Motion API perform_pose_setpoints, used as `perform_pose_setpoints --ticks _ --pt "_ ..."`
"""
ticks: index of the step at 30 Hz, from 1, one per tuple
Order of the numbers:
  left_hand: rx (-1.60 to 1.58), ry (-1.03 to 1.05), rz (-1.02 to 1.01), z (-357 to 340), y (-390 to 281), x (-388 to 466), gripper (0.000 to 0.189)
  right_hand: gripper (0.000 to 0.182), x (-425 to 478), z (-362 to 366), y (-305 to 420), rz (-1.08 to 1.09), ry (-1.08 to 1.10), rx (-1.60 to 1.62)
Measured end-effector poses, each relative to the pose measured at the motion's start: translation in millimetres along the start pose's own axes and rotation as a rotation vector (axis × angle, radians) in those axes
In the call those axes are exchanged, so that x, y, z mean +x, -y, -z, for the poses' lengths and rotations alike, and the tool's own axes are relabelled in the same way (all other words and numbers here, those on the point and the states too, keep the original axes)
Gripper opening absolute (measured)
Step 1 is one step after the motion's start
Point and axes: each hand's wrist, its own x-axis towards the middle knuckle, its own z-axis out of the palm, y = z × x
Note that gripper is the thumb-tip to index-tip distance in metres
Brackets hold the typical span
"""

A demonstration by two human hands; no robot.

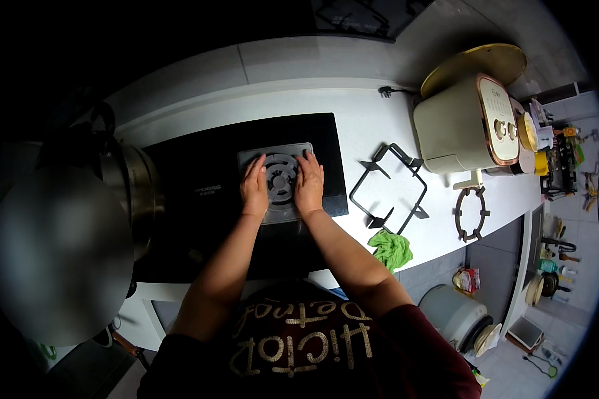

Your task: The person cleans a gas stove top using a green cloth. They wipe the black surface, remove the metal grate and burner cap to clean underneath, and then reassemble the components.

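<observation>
A square grey metal burner tray (275,149) rests on the black glass gas hob (204,154), around a round slotted burner (281,182). My left hand (254,187) lies along the tray's left side, fingers pointing away from me. On the opposite side, my right hand (309,182) has its fingers along the tray's right edge. Both hands appear to hold the tray by its sides; my palms hide most of those edges. To the right of the hob, a black pan support (424,187) lies on the white worktop (359,129).
A crumpled green cloth (391,249) touches the worktop's front edge. Farther right are a small ring-shaped trivet (457,213) and a cream air fryer (449,124), with a plug (387,92) behind. Metal cookware (140,194) stands on the hob's left. A blurred oval covers the far left.
</observation>
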Motion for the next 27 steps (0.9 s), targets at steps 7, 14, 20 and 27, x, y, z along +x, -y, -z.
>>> perform_pose_setpoints --ticks 7,14,20,27 --pt "0.040 0.019 -0.020 1.1 -6.7 0.9 0.031 0.028 1.1 1.1 -7.9 0.019 0.016 -0.020" --pt "-0.031 0.038 0.000 2.0 -1.0 -0.5 0.032 0.028 -0.8 4.3 -2.9 0.036 -0.012 -0.007" --pt "-0.011 0.049 0.042 1.8 4.0 -2.6 0.032 0.027 1.9 7.3 -0.1 0.042 -0.001 0.063" --pt "-0.001 0.121 0.082 9.3 1.7 6.3 0.033 0.027 6.1 7.6 -4.3 0.025 0.045 0.054"
